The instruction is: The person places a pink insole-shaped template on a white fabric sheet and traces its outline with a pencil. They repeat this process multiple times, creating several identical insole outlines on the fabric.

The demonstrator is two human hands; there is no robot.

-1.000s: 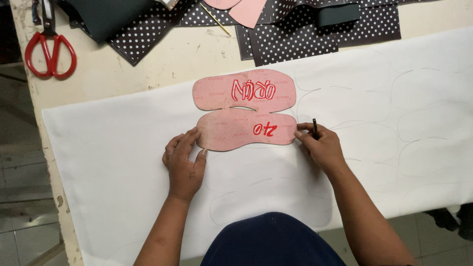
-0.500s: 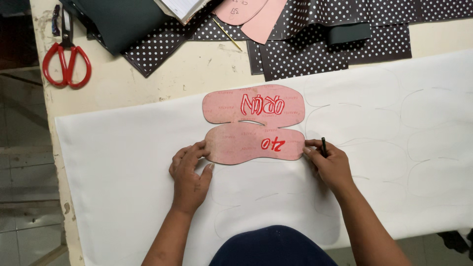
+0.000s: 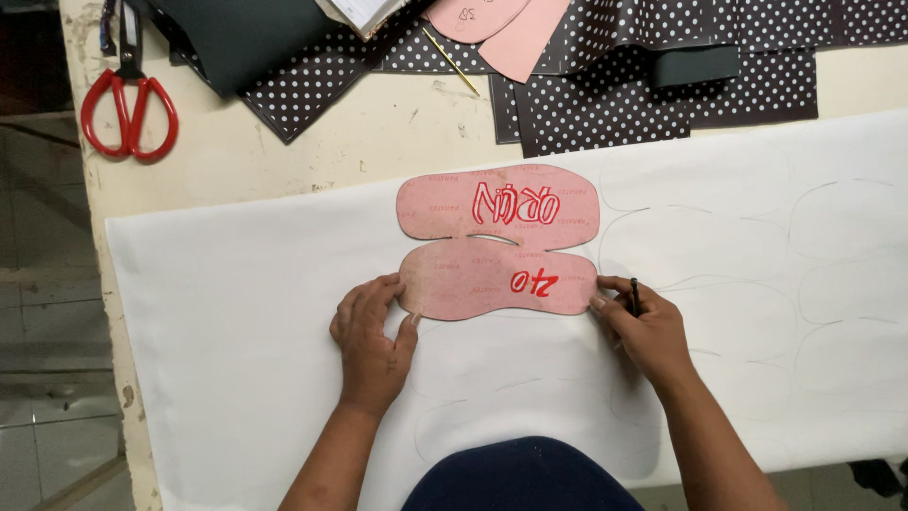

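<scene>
Fingers [image 3: 605, 301] hide the pen's [image 3: 635, 296] tip.

My feed, head view: two bare forearms, no sleeves in frame, no watch, no bracelet, no gloves. Left hand [image 3: 371, 341]: no rings I can make out, nails short. Right hand [image 3: 646, 331]: same, bare fingers, short nails. Dark navy garment at bottom centre, rounded fold over lap or torso; I see no print or seams on it.
</scene>
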